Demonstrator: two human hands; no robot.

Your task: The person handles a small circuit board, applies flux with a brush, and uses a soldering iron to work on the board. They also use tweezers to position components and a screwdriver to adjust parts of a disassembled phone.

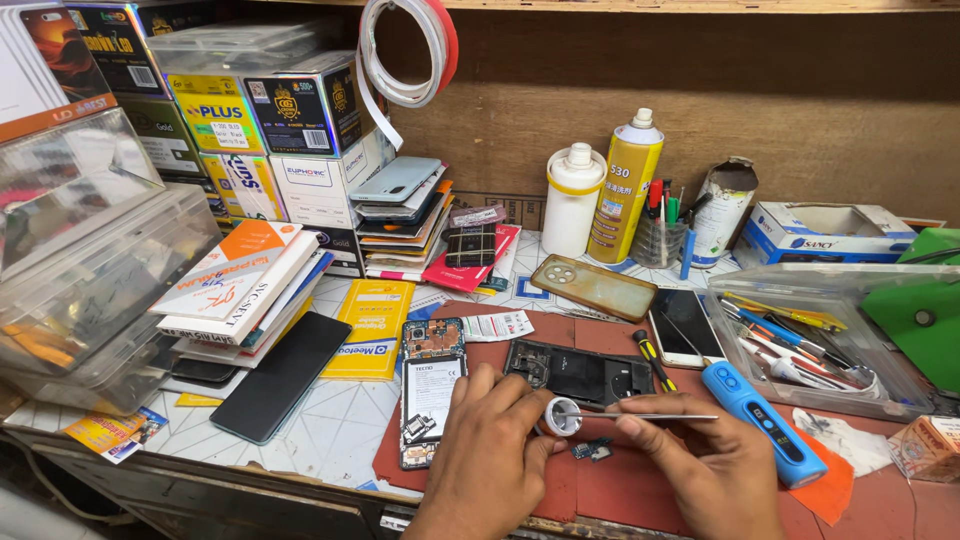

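My left hand [490, 455] holds a small roll of white tape [562, 416] between thumb and fingers over the red work mat [640, 490]. My right hand [712, 468] grips thin metal tweezers [640, 416], their tips at the roll. A small dark component [592, 451] lies on the mat just below the roll. An opened phone with its battery and board showing [430, 390] lies left of my left hand. A black phone back frame [580, 372] lies just beyond my hands.
A blue electric screwdriver [765, 420] lies right of my right hand. A clear tray of tools [810, 345], phones [685, 325], a spray can [623, 185], a white bottle [572, 200], stacked boxes [250, 120] and plastic bins [90, 270] crowd the bench.
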